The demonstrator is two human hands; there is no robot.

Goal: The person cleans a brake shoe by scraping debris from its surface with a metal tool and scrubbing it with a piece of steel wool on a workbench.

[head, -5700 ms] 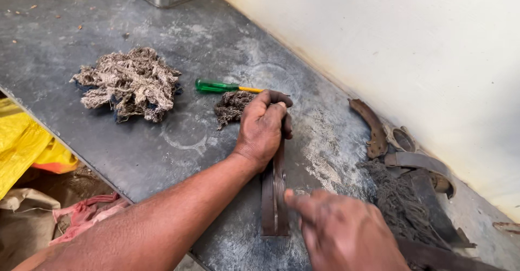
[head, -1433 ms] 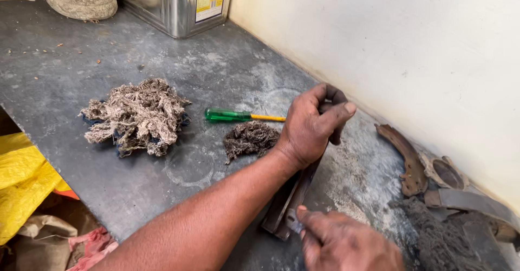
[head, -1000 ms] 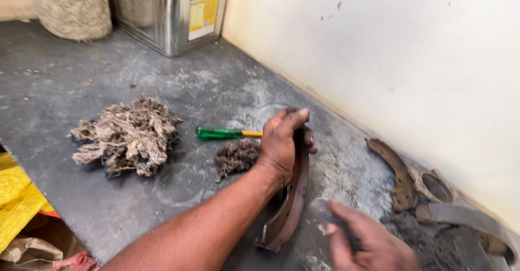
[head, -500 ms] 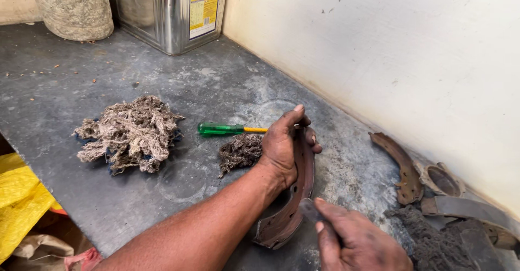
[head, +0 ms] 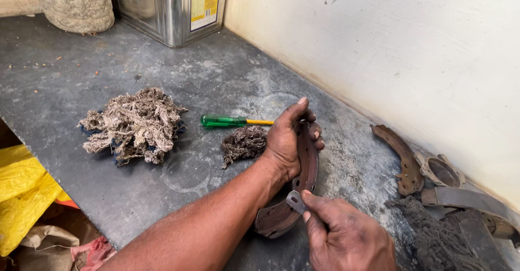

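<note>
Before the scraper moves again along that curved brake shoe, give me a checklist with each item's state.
1. Left hand clamps the top of the brake shoe: ok.
2. Shoe stands on edge on the grey bench: ok.
3. Right hand pinches the small metal scraper: ok.
4. Scraper tip lies on the shoe's face: ok.
5. Left fingers away from the scraper: ok.
6. Scraper edge sharpness: cannot tell.

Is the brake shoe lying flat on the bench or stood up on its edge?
On edge. The brake shoe stands on the bench, the left hand gripping its upper end, the right hand pressing a small metal piece against it.
</note>
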